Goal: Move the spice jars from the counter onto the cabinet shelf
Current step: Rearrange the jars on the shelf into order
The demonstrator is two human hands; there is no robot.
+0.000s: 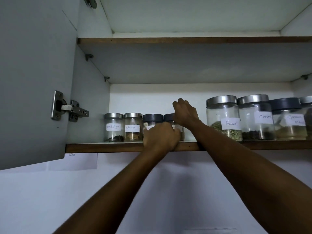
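Observation:
On the lower cabinet shelf stand small glass spice jars: Black Pepper, Cinnamon, then two dark-lidded jars, the third and the fourth. My left hand is at the shelf's front edge, covering the third jar's lower half, with its fingers curled against the front of the fourth jar. From the right, my right hand lies over that fourth jar's top and right side, fingers curled down behind it. Both dark-lidded jars' labels are mostly hidden.
Bigger jars fill the shelf's right part: Fennel, Cloves, a dark-lidded Garam jar and one cut off at the frame edge. The cabinet door hangs open at left. Another shelf lies above.

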